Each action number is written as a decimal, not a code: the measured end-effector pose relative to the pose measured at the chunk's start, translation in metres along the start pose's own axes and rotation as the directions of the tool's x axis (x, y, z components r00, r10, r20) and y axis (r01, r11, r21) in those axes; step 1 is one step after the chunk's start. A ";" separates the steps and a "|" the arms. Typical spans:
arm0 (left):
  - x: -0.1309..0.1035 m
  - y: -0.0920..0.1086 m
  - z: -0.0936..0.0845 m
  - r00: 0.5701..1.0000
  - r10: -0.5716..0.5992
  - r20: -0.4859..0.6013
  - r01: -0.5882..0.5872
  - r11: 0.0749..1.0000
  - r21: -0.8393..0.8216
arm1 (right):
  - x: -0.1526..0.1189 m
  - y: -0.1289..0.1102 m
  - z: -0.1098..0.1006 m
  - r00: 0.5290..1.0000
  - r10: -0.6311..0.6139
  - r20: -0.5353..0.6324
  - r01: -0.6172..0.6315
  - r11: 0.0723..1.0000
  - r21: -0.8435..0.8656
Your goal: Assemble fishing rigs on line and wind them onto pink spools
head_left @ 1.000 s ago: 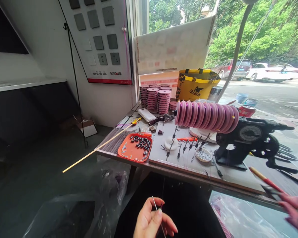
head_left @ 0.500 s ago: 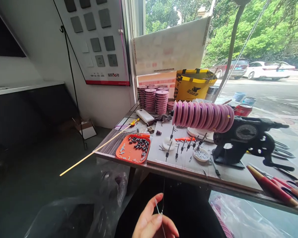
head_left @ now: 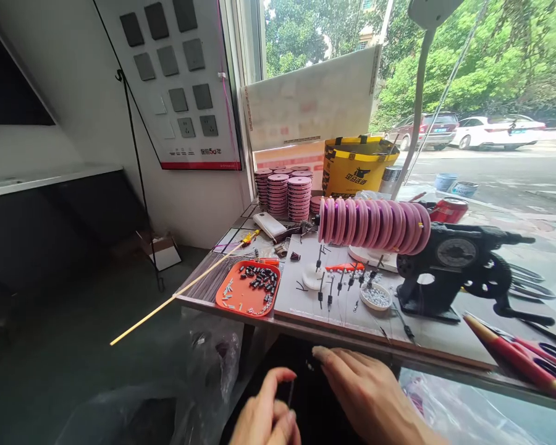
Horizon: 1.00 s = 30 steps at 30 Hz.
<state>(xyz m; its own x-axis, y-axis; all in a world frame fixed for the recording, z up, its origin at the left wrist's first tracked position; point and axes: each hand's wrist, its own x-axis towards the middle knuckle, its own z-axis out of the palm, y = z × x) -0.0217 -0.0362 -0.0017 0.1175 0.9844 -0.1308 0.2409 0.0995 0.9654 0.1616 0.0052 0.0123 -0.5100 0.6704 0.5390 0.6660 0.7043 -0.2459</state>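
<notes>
Currently, my left hand (head_left: pixel 269 409) is low in front of me, index finger curled over toward the thumb, with a thin rod (head_left: pixel 291 394) running between those two. Just beside it, my right hand (head_left: pixel 370 389) is palm down, fingers bunched together, the tips near a small shiny bit (head_left: pixel 310 366); I cannot tell whether they pinch it. Ahead and left of my left hand sits an orange tray (head_left: pixel 243 292) of black pieces (head_left: pixel 263 276) and little metal ones. Straight beyond my right hand is a white dish (head_left: pixel 375 308) full of pale beads, and to its right lie scissors (head_left: pixel 536 351) with red handles.

Farther past my right hand, a black winder (head_left: pixel 429 287) carries a row of pink spools (head_left: pixel 373 225); the marks on its dial (head_left: pixel 457 252) are too small to read. Behind that, a yellow bag (head_left: pixel 336 182) has a black animal head over bold characters, which I can't make out for sure, and a red can (head_left: pixel 449 210) shows no lettering I can read. Far off, ahead and left of both hands, the switch-and-socket display board (head_left: pixel 188 141) reads 保用50年, the 50 in red, above a red strip whose tiny print is illegible.
</notes>
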 end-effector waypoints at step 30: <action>0.028 0.016 0.012 0.997 0.053 0.056 -0.047 0.993 -0.104 | -0.003 -0.011 0.014 0.920 -0.155 -0.361 0.143 0.988 -0.060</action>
<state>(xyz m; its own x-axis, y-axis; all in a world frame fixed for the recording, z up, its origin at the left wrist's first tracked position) -0.0033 -0.0088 0.0079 0.1840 0.9786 -0.0922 0.1333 0.0681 0.9887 0.1483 -0.0011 0.0016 -0.3757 0.4233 0.8244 0.6178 0.7775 -0.1177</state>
